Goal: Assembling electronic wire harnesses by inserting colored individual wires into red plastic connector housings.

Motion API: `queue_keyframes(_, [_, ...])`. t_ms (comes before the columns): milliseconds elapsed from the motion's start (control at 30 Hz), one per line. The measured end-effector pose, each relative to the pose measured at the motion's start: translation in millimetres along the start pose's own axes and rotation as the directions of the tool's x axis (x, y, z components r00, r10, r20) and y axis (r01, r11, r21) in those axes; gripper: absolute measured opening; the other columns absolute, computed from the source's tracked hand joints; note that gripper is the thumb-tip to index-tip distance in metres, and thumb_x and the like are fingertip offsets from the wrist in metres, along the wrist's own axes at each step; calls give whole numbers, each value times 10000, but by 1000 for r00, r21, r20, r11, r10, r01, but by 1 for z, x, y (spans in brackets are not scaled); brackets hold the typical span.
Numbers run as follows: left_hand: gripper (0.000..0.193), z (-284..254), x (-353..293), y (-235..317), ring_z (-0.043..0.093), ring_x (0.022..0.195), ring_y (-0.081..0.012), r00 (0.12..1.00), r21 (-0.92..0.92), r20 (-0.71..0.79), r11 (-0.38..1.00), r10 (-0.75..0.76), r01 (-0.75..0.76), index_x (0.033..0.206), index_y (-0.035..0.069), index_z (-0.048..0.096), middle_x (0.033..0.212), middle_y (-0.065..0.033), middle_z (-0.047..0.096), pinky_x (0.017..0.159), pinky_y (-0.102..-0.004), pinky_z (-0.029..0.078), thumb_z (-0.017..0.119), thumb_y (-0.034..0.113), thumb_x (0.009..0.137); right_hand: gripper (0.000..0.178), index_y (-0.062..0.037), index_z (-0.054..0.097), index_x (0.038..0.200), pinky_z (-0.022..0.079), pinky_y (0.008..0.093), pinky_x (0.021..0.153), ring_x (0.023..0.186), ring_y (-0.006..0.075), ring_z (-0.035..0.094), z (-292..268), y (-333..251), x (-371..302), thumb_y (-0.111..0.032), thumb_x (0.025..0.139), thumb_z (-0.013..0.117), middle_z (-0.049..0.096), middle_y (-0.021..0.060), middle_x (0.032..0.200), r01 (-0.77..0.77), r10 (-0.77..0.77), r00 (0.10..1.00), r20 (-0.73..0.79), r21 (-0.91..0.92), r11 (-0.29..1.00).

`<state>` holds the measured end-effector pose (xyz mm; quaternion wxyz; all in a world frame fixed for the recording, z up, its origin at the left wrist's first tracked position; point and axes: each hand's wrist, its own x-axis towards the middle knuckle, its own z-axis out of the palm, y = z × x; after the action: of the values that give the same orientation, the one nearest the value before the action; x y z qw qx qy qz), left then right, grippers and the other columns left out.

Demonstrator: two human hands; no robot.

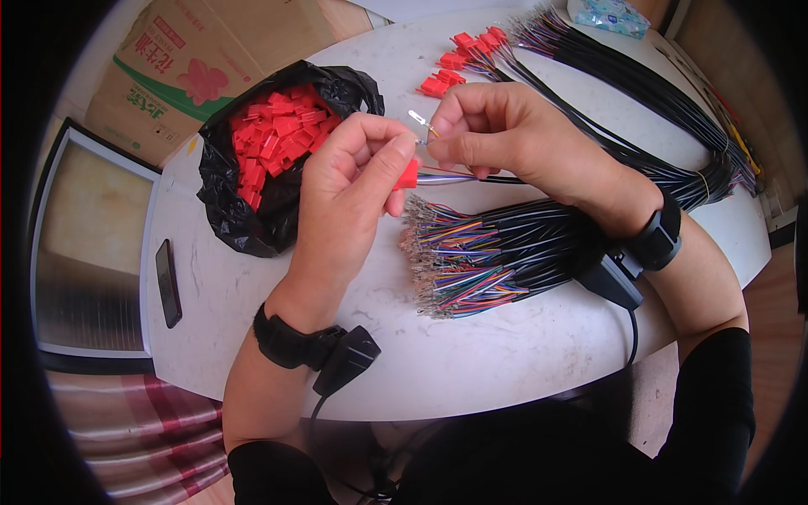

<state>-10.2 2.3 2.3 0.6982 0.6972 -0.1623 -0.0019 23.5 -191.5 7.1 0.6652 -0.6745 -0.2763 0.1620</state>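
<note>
Clearly, we have both hands closed in fine pinches, just to the right of the black bag (231,223). Our left hand (343,189), overlapping the bag's right edge, has its fingers curled round a red housing (407,175), with the thumb tip against the forefinger; purple and pale wires run from the housing, away from the bag. Our right hand (522,135), farther right of the bag, has thumb and forefinger drawn together on a thin wire, and a small clear-and-metal terminal (418,118) sticks up beside the fingertips. The two pinches almost meet, and we cannot tell whether they touch. Each wrist wears a black strapped device, the left one (290,339) on our side of the bag, the right one (661,231) well to its right.

Inside the bag lies a heap of red housings (282,130). To its right, a thick bundle of black cables (539,244) spreads its coloured wire ends toward it on the pale table (463,370). Beyond that, also right of the bag, are cables tipped with red connectors (452,61) and a second black bundle (623,80). Behind the bag stands a cardboard box (202,50); to its left are a phone (168,284) and a framed panel (93,244).
</note>
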Motion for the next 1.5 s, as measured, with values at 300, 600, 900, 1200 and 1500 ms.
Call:
queue_keyframes(300, [104,-1,1,0,441,534,-18,1000,33,-16,999,24,-23,912,22,556,721,-3,561,475,-162,339,554,125,923,93,-49,613,889,378,178,564,647,22,489,0,0,1,-141,880,609,606,-19,772,59,-58,998,5,-96,994])
queue_keyframes(600, [115,0,1,2,435,522,-17,1000,15,-13,1000,13,-13,908,21,557,698,1,555,471,-166,335,553,135,924,121,-49,618,902,380,173,563,656,14,499,3,-2,-1,-168,883,609,625,-14,782,22,-23,1000,-16,-78,997])
queue_keyframes(900, [122,-3,1,2,428,561,-34,998,6,20,998,-60,60,934,60,556,789,-20,596,491,-169,310,537,180,931,122,-51,613,882,364,175,554,622,10,467,5,-2,-2,-173,878,617,602,-22,742,41,-48,997,-63,-108,993])
queue_keyframes(1200, [203,-10,3,5,560,838,-129,972,-250,99,940,-212,231,1043,9,561,914,-44,588,746,-240,421,585,138,888,124,-56,611,846,337,178,553,616,22,449,1,1,0,-177,877,611,580,-30,729,49,-51,995,-88,-31,998])
queue_keyframes(1500, [332,-7,2,3,565,876,-119,970,-209,123,950,-210,232,1201,0,487,995,-66,583,768,-220,423,551,92,888,94,-13,601,830,402,194,538,619,48,516,0,2,1,-98,815,640,581,0,716,37,-32,989,-147,26,999])
